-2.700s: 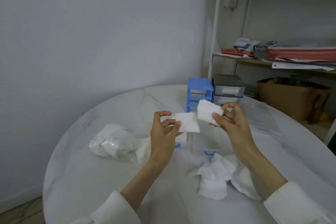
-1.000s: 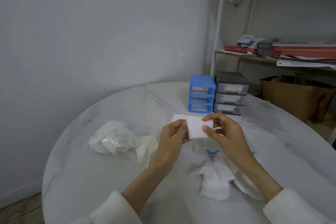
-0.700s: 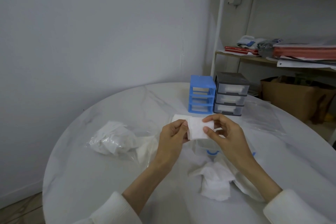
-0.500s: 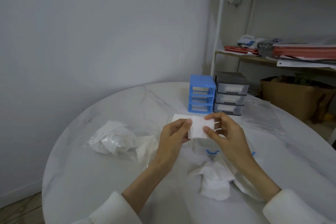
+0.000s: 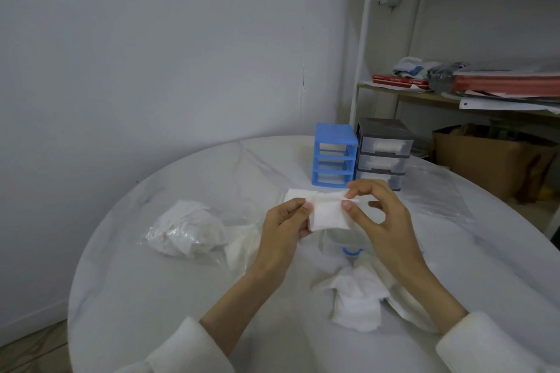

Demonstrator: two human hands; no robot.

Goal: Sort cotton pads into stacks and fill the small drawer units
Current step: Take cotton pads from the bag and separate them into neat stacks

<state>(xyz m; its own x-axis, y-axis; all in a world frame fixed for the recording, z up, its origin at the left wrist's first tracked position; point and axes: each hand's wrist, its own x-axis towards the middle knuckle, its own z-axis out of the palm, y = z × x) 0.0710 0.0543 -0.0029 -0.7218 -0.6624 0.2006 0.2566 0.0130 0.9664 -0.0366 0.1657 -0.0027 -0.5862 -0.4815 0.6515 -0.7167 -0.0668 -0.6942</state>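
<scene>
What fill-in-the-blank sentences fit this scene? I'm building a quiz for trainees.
1. Both hands hold a small stack of cotton ____.
2. The blue drawer unit stands directly beside the ____ drawer unit.
3. The left hand and right hand work above a round white ____.

Missing words: pads; grey; table

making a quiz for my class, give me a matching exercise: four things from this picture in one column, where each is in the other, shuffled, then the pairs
Things
1. blue drawer unit
2. grey drawer unit
3. cotton pad
4. red books

Places
A. on the shelf
B. between both hands
C. far side of the table, left of its neighbour
D. far side of the table, right of its neighbour

Pairs: 1-C, 2-D, 3-B, 4-A
</scene>
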